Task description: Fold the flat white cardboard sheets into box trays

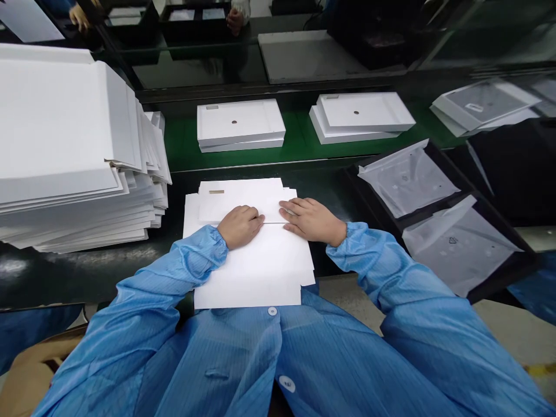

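Observation:
A white cardboard sheet with notched corners lies before me, its lower edge reaching over the table's front edge against my coat. Across its upper part is a raised or folded panel with a small slot near its top left. My left hand rests at the fold with its fingers curled closed over the card; the fingertips are hidden. To the right, my right hand lies on the same fold, fingers stretched out over the panel and holding nothing. More white card shows beneath at the sides.
A tall stack of white cardboard stands on the left. On the green belt sit white box pieces and another pair. A black tray at right holds translucent bags. Across the line, other people's hands show.

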Demonstrator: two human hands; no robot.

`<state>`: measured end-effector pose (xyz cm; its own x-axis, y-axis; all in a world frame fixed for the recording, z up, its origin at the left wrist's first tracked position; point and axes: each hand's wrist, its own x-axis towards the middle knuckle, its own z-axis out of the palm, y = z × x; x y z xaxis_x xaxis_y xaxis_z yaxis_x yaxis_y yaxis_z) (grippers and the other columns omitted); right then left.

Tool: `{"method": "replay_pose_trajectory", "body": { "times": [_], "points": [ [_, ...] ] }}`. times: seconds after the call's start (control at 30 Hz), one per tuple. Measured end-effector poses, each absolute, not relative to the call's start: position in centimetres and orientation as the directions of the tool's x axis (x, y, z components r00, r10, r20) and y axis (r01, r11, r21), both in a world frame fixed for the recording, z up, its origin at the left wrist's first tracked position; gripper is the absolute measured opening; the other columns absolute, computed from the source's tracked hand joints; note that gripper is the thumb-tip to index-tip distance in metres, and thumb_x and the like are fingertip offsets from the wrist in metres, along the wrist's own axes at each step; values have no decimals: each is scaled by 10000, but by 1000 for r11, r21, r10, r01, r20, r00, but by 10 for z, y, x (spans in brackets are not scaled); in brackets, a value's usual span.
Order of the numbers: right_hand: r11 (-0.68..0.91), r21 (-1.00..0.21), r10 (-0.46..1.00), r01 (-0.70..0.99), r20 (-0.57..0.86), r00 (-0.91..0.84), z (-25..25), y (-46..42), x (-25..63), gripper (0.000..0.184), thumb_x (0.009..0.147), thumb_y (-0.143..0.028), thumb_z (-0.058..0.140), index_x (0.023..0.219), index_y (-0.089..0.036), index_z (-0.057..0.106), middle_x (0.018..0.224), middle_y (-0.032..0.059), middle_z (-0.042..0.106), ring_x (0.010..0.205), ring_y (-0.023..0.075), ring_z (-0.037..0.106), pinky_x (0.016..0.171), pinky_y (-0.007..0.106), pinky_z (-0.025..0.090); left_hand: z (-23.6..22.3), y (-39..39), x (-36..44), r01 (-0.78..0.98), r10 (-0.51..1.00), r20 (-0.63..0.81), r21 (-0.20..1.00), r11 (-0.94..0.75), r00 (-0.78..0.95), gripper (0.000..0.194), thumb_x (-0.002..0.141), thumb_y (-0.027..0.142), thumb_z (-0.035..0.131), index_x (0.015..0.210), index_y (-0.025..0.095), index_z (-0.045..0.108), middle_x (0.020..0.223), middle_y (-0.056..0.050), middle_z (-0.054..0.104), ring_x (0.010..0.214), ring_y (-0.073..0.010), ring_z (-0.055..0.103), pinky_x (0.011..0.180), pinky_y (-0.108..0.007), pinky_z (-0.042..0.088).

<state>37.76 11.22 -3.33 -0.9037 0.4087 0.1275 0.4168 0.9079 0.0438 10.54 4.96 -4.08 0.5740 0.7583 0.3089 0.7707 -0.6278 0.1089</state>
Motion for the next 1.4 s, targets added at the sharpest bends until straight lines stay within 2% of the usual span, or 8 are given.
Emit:
{"method": "replay_pose_trajectory", "body": {
  "times": [0.23, 0.4, 0.5, 0.57, 0.73, 1.03, 1.27, 1.4],
  "points": [
    [891, 140, 415, 431, 129, -901, -31, 104, 379, 546, 1039, -476, 419, 1429, -129, 579, 1536, 185, 508, 1301, 376, 493, 962, 504, 387, -43, 48, 108, 778, 761, 302, 91, -622, 574, 376, 1049, 303, 412, 967, 161, 750, 902, -108, 677, 817, -204, 610, 759, -397, 490],
    [880, 163, 434, 447, 109, -894, -30, 100, 376, 554, 1036, -476, 430, 1430, -114, 573, 1538, 192, 505, 1261, 365, 534, 945, 479, 402, -36, 48, 98, 758, 761, 248, 129, -639, 599, 290, 1012, 305, 501, 1122, 168, 732, 1015, -113, 689, 914, -220, 638, 838, -396, 517],
    [871, 130, 461, 475, 121, -879, -29, 98, 378, 561, 1030, -470, 446, 1432, -97, 565, 1530, 202, 510, 1274, 372, 534, 968, 485, 402, -27, 38, 71, 782, 797, 196, 166, -601, 571, 363, 973, 328, 577, 1285, 166, 666, 1187, -141, 667, 1076, -259, 633, 956, -421, 516],
    [871, 99, 467, 481, 140, -873, -28, 97, 381, 554, 1024, -463, 457, 1423, -96, 573, 1515, 211, 524, 1288, 387, 525, 980, 502, 403, -22, 23, 45, 862, 874, 169, 162, -480, 456, 441, 971, 358, 576, 1361, 156, 616, 1279, -163, 635, 1173, -291, 606, 1018, -449, 497],
    [892, 23, 437, 451, 207, -875, -24, 95, 364, 579, 999, -502, 492, 1396, -90, 584, 1479, 247, 542, 1298, 414, 512, 1017, 542, 396, -25, -19, 4, 966, 970, 101, 119, -230, 219, 438, 995, 380, 523, 1367, 165, 611, 1367, -155, 611, 1260, -317, 571, 1049, -487, 469],
    [927, -188, 353, 325, 148, -924, -25, 66, 216, 711, 993, -550, 519, 1478, -31, 496, 1541, 229, 482, 1364, 377, 477, 1086, 482, 394, -42, -31, 6, 960, 969, 195, 204, -192, 152, 387, 972, 399, 582, 1270, 174, 683, 1263, -136, 679, 1216, -301, 596, 1053, -486, 453],
    [924, -191, 370, 331, 235, -899, -50, 59, 199, 783, 1024, -594, 403, 1518, 12, 437, 1586, 230, 421, 1464, 397, 372, 1148, 497, 308, -39, -35, 10, 974, 969, 208, 153, -169, 136, 416, 971, 371, 573, 1342, 198, 644, 1334, -130, 651, 1252, -313, 574, 1053, -500, 429],
    [927, -166, 367, 336, 221, -904, -48, 58, 200, 772, 1023, -581, 412, 1491, 31, 466, 1577, 248, 423, 1464, 396, 377, 1152, 494, 300, -41, -35, 10, 972, 972, 211, 188, -144, 103, 404, 966, 383, 592, 1328, 216, 654, 1330, -117, 666, 1262, -307, 581, 1063, -497, 419]
  ]
}}
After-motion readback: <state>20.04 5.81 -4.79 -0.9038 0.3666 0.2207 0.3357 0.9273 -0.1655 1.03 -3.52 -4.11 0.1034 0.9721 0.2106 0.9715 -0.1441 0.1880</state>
